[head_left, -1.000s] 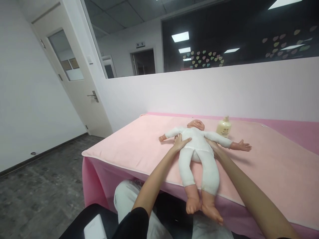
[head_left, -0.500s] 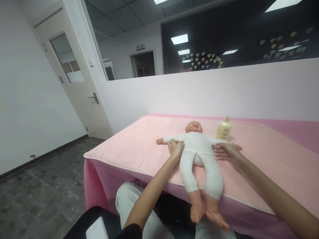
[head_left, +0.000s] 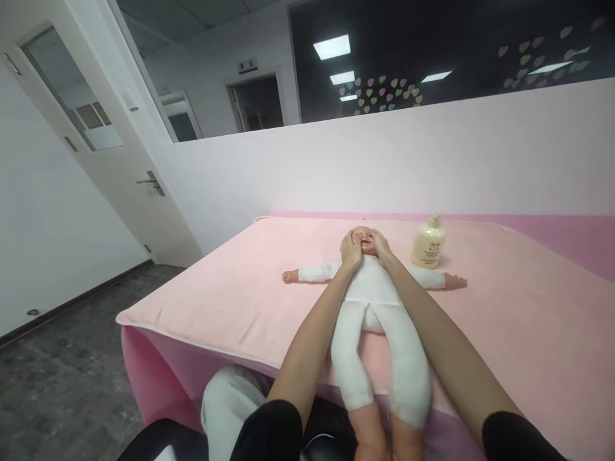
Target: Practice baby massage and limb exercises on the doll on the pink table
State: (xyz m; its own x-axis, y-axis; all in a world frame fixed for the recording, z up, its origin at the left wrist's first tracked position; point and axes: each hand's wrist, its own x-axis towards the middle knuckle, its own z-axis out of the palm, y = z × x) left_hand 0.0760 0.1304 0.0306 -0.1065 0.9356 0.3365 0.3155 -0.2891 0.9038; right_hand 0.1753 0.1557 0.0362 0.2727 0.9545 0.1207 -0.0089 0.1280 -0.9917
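A baby doll with a white cloth body lies on its back, arms stretched out to both sides. Its legs point toward me and reach past the table's front edge. My left hand cups the left side of the doll's head, fingers along the cheek. On the other side of the head, my right hand is pressed in the same way. Between the two hands part of the doll's face shows. My forearms pass over the doll's upper arms and hide parts of them.
A yellow pump bottle stands just beyond the doll's right-hand arm. A pale pink padded mat covers the table over a darker pink cloth. Behind it rises a white wall with a window above.
Both hands have moved from beside the doll's torso and arms up to its head and now clasp it from both sides. The view has shifted slightly.
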